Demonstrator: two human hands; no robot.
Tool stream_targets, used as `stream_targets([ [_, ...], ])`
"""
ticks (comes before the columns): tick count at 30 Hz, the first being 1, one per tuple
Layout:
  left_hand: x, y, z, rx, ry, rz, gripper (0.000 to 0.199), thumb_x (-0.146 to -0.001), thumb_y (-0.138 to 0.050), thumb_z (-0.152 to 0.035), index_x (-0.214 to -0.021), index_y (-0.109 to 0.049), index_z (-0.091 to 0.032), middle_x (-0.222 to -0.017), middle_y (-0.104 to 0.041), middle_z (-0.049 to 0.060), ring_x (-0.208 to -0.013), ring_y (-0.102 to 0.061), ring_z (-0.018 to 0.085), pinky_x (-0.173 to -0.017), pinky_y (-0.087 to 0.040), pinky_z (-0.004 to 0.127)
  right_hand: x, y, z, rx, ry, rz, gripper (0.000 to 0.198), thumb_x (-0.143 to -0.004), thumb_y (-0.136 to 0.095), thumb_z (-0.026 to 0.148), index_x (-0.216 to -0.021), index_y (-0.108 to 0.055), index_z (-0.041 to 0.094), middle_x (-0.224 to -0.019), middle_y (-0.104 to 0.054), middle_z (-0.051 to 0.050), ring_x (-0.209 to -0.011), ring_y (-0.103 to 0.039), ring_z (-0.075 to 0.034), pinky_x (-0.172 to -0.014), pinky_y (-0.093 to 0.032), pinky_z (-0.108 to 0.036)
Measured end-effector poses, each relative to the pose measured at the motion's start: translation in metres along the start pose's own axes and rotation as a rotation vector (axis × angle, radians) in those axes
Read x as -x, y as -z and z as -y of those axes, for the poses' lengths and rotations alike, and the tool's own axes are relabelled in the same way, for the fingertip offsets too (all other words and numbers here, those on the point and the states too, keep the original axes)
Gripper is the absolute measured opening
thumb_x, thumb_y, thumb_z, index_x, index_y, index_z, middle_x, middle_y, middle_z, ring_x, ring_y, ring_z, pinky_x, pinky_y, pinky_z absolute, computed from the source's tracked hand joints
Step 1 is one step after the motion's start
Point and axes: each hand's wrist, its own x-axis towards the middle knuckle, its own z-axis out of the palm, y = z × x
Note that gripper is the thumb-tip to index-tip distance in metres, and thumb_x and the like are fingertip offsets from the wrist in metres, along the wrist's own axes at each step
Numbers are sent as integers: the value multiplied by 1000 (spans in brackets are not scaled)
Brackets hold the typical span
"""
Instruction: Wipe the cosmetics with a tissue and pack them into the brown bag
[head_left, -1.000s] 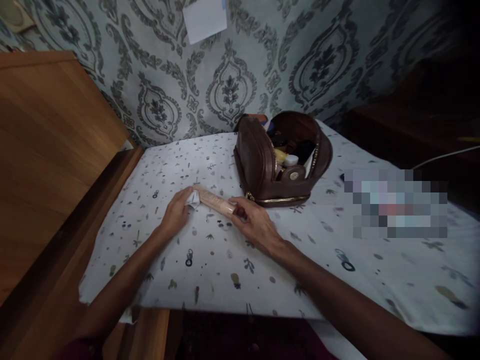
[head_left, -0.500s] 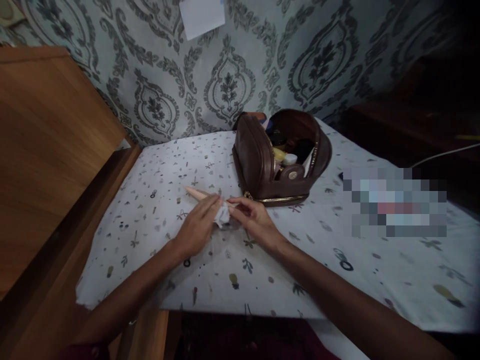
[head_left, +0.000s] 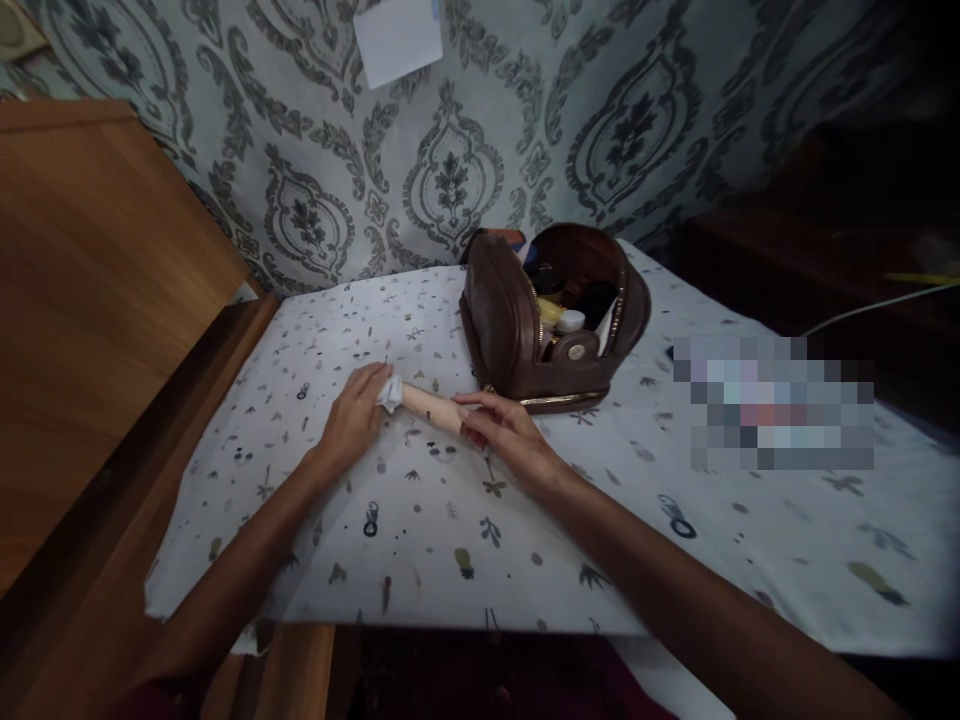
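Observation:
A slim peach-coloured tube (head_left: 431,408) with small dark print lies slantwise between my hands, just over the cloth. Its right end is held in the bent fingers of my right hand (head_left: 506,435). At its left end, my left hand (head_left: 358,410) has its fingers closed on a crumpled white tissue (head_left: 390,394), which touches or nearly touches the tube. My left fingers partly hide the tissue. Close behind my right hand stands an open brown toiletry bag (head_left: 499,310) with gold zips, holding a white-lidded jar (head_left: 571,321), a yellow item (head_left: 550,312) and dark items.
A white printed cloth (head_left: 420,560) covers the table. On the right lies a pixelated patch (head_left: 780,405) whose content cannot be made out. A wooden cabinet (head_left: 112,300) borders the left side, and a patterned wall (head_left: 315,220) rises behind. A pale cable (head_left: 870,305) runs at the right.
My left hand has moved left with the tissue, from the tube's right part to its left end. The right hand now grips the tube's right end, and more of the tube shows.

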Motion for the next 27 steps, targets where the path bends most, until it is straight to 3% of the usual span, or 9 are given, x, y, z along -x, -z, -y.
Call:
stream_targets([
  [5, -12, -3, 6, -30, 38, -2, 57, -78, -41, 0, -132, -54, -13, -128, -58, 15, -122, -52, 27, -106, -46, 47, 0, 3, 2, -59, -59, -2, 38, -76, -69, 42, -105, -71, 17, -66, -61, 1, -58, -55, -12, -54, -43, -25],
  [11, -21, -11, -1, 2, 16, 22, 57, -78, -40, 1, -131, -54, -14, -125, -59, 14, -120, -53, 26, -106, -46, 48, -4, 3, -9, -23, -25, -48, 53, -62, -82, 39, -109, -71, 17, -69, -65, 2, -59, -60, -13, -61, -51, -29],
  [15, -16, -21, -30, 58, -105, 45, 59, -80, -40, 1, -137, -48, -13, -131, -55, 17, -127, -49, 27, -110, -44, 50, -4, 2, -9, -37, -27, -27, 50, -68, -78, 45, -107, -71, 15, -65, -66, 1, -57, -60, -14, -58, -50, -29],
  [20, -12, -29, -63, 77, -209, 79, 58, -86, -35, 1, -142, -42, -13, -134, -54, 19, -130, -47, 27, -109, -46, 49, -3, 3, -3, -72, -14, 1, 44, -65, -79, 46, -95, -74, 14, -59, -64, 1, -53, -57, -13, -53, -45, -27],
  [23, -13, -28, -50, 72, -183, 47, 59, -83, -37, 2, -140, -45, -12, -132, -55, 19, -128, -48, 27, -108, -46, 48, -3, 4, -2, -91, -53, -9, 46, -64, -79, 47, -95, -73, 13, -59, -65, 0, -53, -57, -14, -53, -44, -27],
  [27, -11, -24, -10, 26, -39, 4, 62, -78, -39, 3, -137, -49, -13, -129, -56, 17, -126, -50, 26, -107, -46, 48, -2, 4, 0, -124, -123, -29, 44, -64, -79, 47, -91, -73, 13, -58, -66, -2, -54, -59, -15, -53, -43, -26],
])
